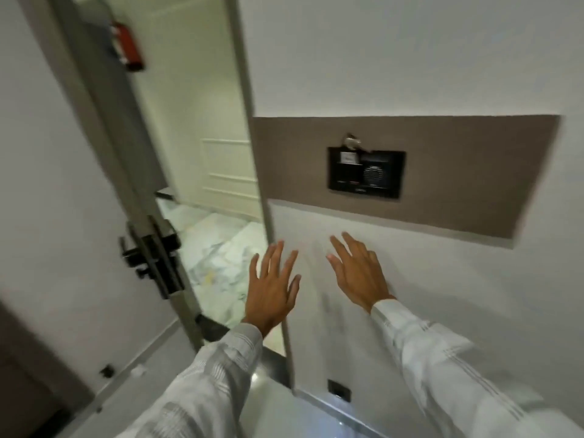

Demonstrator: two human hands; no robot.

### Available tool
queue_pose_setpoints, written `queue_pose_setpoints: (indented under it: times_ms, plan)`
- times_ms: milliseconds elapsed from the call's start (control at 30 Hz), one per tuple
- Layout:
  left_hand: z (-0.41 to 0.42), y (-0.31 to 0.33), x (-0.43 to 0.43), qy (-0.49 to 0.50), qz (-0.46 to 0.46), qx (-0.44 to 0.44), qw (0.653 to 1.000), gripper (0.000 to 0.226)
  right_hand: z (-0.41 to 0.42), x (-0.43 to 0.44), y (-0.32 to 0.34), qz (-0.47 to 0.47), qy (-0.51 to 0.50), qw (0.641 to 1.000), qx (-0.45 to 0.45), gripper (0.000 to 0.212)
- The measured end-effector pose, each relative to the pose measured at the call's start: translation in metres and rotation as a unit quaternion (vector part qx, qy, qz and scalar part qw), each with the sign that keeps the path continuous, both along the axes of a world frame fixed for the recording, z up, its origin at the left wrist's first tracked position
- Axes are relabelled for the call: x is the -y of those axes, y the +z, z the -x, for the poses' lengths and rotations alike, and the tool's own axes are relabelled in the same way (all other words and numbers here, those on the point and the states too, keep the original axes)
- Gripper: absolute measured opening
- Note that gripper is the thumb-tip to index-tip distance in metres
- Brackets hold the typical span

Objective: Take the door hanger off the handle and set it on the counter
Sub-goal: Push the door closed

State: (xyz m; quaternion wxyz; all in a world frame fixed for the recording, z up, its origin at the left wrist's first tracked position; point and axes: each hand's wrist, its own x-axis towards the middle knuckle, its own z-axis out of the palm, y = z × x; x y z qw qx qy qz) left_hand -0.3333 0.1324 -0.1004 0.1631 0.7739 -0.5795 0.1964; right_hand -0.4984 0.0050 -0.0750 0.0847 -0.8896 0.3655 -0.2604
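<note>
A white door (pixel 57 191) stands ajar on the left, seen edge-on, with a black lock and handle set (pixel 148 251) on its edge. No door hanger shows on the handle from this angle, and no counter is in view. My left hand (pixel 271 286) is raised in front of the door gap, fingers spread, holding nothing, to the right of the handle. My right hand (pixel 357 273) hovers flat before the white wall, fingers apart and empty. Both arms wear pale striped sleeves.
A black key-card panel (pixel 366 172) sits on a brown wall band (pixel 458 172) to the right. Through the gap lie a marble corridor floor (pixel 221 248) and a panelled wall. A red fire extinguisher (pixel 128 45) hangs at upper left. A grey door frame (pixel 249 121) divides door and wall.
</note>
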Motion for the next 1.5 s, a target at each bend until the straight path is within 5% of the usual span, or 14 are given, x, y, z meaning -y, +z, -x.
queue_pose_setpoints:
  times_ms: [233, 367, 600, 800, 1233, 1500]
  plan:
    - [-0.151, 0.062, -0.121, 0.162, 0.096, 0.061, 0.980, 0.065, -0.208, -0.079, 0.098, 0.145, 0.156, 0.974, 0.082, 0.049]
    - [-0.215, 0.079, -0.170, 0.220, 0.108, 0.025, 0.969, 0.070, -0.287, -0.124, 0.140, 0.207, 0.217, 0.947, 0.116, 0.060]
    - [-0.254, 0.051, -0.180, 0.155, -0.002, -0.014, 0.988, 0.077, -0.341, -0.130, 0.179, 0.330, 0.215, 0.907, 0.146, 0.071]
    - [-0.266, 0.041, -0.149, 0.131, 0.015, -0.042, 0.990, 0.081, -0.356, -0.111, 0.175, 0.351, 0.206, 0.896, 0.176, 0.073]
    - [-0.277, 0.031, -0.024, -0.009, 0.028, -0.040, 0.999, 0.081, -0.305, -0.010, 0.179, 0.435, -0.001, 0.897, 0.074, 0.065]
    - [-0.311, 0.027, 0.052, -0.090, 0.003, -0.091, 0.992, 0.083, -0.303, 0.039, 0.189, 0.519, -0.166, 0.832, -0.101, 0.068]
